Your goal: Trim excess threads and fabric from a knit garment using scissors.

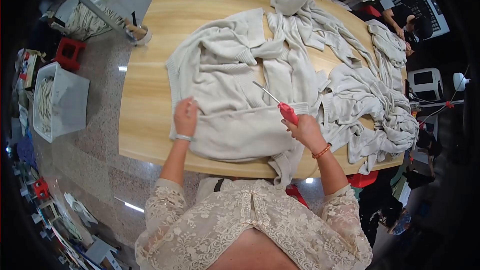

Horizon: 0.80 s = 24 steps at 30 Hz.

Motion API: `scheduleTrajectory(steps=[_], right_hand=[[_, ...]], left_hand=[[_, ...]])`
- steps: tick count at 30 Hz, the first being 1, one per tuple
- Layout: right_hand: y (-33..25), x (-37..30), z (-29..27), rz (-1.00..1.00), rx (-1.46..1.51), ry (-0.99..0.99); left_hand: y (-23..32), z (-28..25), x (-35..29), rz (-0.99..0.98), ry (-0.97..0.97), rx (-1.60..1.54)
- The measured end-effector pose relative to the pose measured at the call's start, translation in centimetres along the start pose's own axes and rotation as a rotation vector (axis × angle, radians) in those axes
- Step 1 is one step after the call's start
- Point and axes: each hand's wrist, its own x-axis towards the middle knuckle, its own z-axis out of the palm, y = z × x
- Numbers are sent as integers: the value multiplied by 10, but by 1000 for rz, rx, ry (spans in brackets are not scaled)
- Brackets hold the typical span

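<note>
A cream knitted sweater [235, 132] lies spread on the wooden table, its ribbed hem along the left side and a sleeve laid across the near part. My left hand [185, 118] is at the hem with its fingers curled in. Whether cloth is pinched between them is hidden. In my right hand [306, 131] is a red-handled tool with a long thin metal shaft [267, 92], gripped by its handle. The shaft points up and left, above the sweater. I cannot make out the exact kind of tool.
More cream knitwear [352, 95] lies heaped on the right of the table [150, 85]. A cup with tools [141, 35] sits at the left edge. On the floor to the left are a white bin [70, 107] and a red stool [69, 53]. Another person [417, 26] is at the far right.
</note>
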Motion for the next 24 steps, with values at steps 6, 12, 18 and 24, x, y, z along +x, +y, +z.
scheduleTrajectory(steps=[6,12,18,24], right_hand=[[-63,87,-32,137,251,-23],[-104,155,-20,25,387,24],[-90,189,-29,89,398,185],[-96,219,-36,-29,359,246]], left_hand=[[-54,-26,156,60,178,582],[-68,-16,216,-133,-60,519],[22,-11,133,986,-71,177],[-14,-2,19,896,-793,273]])
